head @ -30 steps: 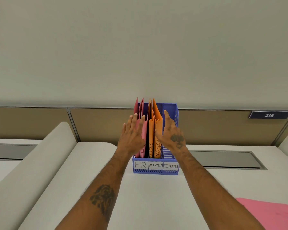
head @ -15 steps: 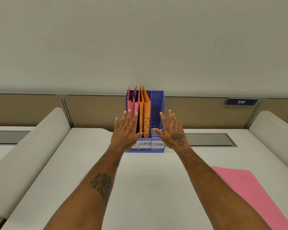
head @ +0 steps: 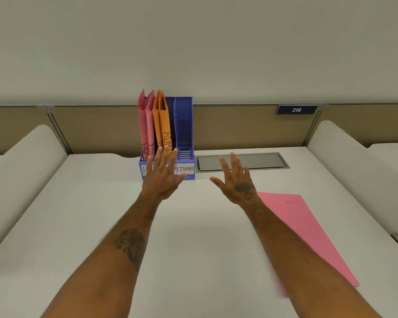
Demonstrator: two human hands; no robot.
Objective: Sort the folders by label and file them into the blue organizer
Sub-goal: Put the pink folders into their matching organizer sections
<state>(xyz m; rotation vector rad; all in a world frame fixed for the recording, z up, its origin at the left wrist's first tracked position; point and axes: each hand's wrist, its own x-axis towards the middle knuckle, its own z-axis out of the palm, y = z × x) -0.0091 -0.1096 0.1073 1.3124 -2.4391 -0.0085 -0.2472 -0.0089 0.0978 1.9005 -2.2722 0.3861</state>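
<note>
The blue organizer point(head: 185, 134) stands at the back of the white desk, with front labels HR, ADMIN and FINANCE. Two pink folders point(head: 145, 125) marked HR stand in its left slot and two orange folders point(head: 163, 125) marked ADMIN in the middle slot. The FINANCE slot on the right holds nothing. My left hand point(head: 162, 177) hovers with spread straight fingers in front of the organizer, covering part of the labels. My right hand point(head: 236, 181) is open over the desk, to the right of the organizer. A pink folder point(head: 308, 230) lies flat on the desk under my right forearm.
A grey metal cable hatch point(head: 262, 160) is set into the desk just right of the organizer. Rounded white dividers point(head: 25, 161) rise on the left and right sides. A tan partition with a sign reading 216 point(head: 296, 109) runs along the back.
Both hands have drawn back from the folders in the organizer toward me. My right hand has swung right, away from the organizer. The view has tilted down, showing more of the flat pink folder.
</note>
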